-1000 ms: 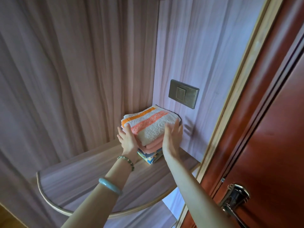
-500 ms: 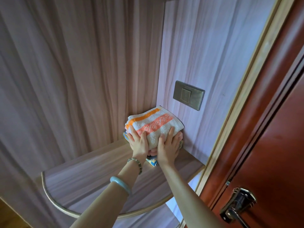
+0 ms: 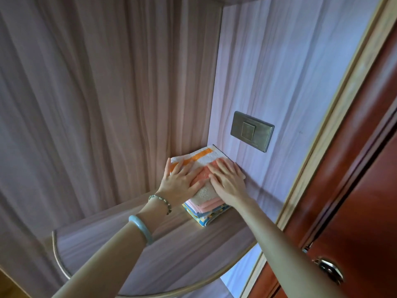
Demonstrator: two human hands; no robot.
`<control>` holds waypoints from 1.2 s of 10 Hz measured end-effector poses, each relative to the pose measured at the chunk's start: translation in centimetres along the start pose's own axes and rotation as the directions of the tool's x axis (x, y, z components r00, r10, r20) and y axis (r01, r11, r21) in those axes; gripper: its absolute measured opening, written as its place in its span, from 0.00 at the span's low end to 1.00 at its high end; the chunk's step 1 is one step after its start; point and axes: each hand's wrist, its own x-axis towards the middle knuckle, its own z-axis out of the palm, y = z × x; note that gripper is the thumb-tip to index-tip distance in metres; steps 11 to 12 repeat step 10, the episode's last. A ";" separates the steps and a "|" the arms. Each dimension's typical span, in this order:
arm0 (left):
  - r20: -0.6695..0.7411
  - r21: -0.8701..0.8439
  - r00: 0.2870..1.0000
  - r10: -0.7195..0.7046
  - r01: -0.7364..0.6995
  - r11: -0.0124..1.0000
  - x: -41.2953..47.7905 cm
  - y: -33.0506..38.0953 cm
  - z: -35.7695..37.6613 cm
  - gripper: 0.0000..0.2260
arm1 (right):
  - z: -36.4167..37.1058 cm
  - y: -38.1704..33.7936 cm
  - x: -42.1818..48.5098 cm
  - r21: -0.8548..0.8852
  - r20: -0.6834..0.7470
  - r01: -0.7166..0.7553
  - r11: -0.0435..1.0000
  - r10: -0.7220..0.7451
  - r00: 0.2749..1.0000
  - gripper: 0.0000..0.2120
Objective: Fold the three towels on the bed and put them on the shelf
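Three folded towels sit stacked in the back corner of the rounded wooden shelf [image 3: 120, 244]. On top is a white towel with orange and coral stripes [image 3: 203, 154], under it a pink towel [image 3: 211, 204], and at the bottom a blue and yellow patterned towel [image 3: 204, 219]. My left hand [image 3: 179, 182] lies flat on the top towel's left side, fingers spread. My right hand [image 3: 228, 179] presses flat on its right side, close to the wall. Neither hand grips anything.
A metal wall switch [image 3: 251, 131] is mounted just above the stack on the right panel. A red-brown door [image 3: 354, 190] with a metal handle [image 3: 329, 271] stands at the right. The shelf's curved front edge [image 3: 61, 269] is near me.
My hands moved from the front of the stack onto its top and now lie flat. The stack sits deeper in the corner. The camera view shifted slightly.
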 end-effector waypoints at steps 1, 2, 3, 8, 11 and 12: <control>0.001 -0.047 0.998 -0.069 0.069 0.997 -0.2 0.1 1.1 0.37 | 2.1 0.5 -1.0 -0.014 -0.057 -0.036 0.999 0.035 0.998 0.22; 0.066 0.045 0.996 -0.058 0.055 0.997 -0.1 -0.1 1.3 0.47 | 1.9 0.2 -0.7 -0.010 0.017 -0.046 0.999 0.046 0.999 0.24; 0.066 0.100 0.996 0.057 -0.064 0.993 -0.7 -0.3 0.1 0.41 | 0.6 0.4 -0.6 0.012 0.039 -0.008 1.000 0.008 0.999 0.29; 0.155 0.161 0.988 0.025 -0.050 0.986 -3.0 0.9 -0.1 0.40 | -0.4 -0.6 -4.6 0.131 0.203 -0.237 0.963 0.208 0.957 0.32; 0.095 -0.227 0.979 -0.181 0.199 0.953 -3.3 0.3 -3.5 0.23 | -6.5 -2.3 -2.4 0.107 0.448 -0.257 0.960 0.184 0.875 0.28; 0.095 -0.227 0.979 -0.181 0.199 0.953 -3.3 0.3 -3.5 0.23 | -6.5 -2.3 -2.4 0.107 0.448 -0.257 0.960 0.184 0.875 0.28</control>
